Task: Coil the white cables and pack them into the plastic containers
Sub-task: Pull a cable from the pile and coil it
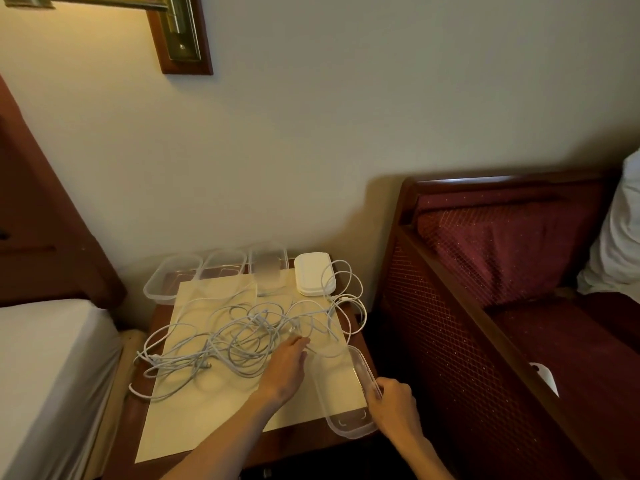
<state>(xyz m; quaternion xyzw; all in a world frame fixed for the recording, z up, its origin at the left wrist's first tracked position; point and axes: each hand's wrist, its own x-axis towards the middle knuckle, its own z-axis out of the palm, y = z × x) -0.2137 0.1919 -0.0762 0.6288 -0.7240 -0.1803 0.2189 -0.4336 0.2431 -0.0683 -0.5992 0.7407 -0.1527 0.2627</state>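
While right hand (pixel 393 401) fingers grip the clear container (pixel 346 393), left hand (pixel 285 370) pinching tangled white cables (pixel 225 336).

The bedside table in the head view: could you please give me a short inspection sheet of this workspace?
Surface: small wooden bedside table under a cream paper sheet.
Job's things: tangled white cables, uncoiled; clear oval plastic container near the front right corner, empty; three clear plastic containers along the wall.
Clutter: stack of white lids.
Hands: left hand reaches into the tangle, grip unclear; right hand grips the near container's rim.
Cables: loops overhang the table's left edge.
Surroundings: white bed left, red upholstered seat right, brass wall lamp.
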